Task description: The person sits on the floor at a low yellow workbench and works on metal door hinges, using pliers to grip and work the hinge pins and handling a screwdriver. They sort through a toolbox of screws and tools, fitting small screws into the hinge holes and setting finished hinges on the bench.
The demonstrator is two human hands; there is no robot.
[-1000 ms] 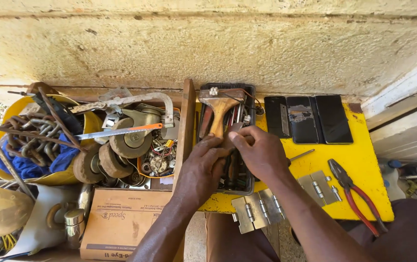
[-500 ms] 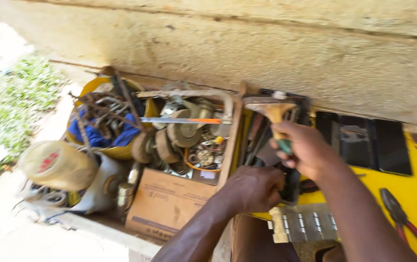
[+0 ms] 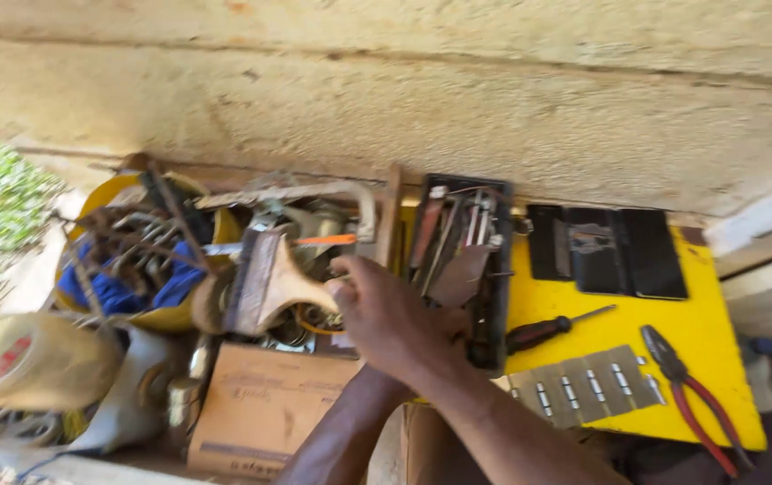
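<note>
Paintbrush [image 3: 269, 283], wooden-handled, hangs over the cluttered crate [image 3: 260, 413], its handle pinched in the right hand [image 3: 386, 314]; left hand is hidden beneath, grip unclear; not yet set down.

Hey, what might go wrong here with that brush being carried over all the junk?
The brush, held by its handle in the right hand, hangs over a crowded box of metal parts; it may snag on the hacksaw there. The left forearm crosses under the right, so an elbow could knock the screwdriver or hinges off the yellow board.
</note>
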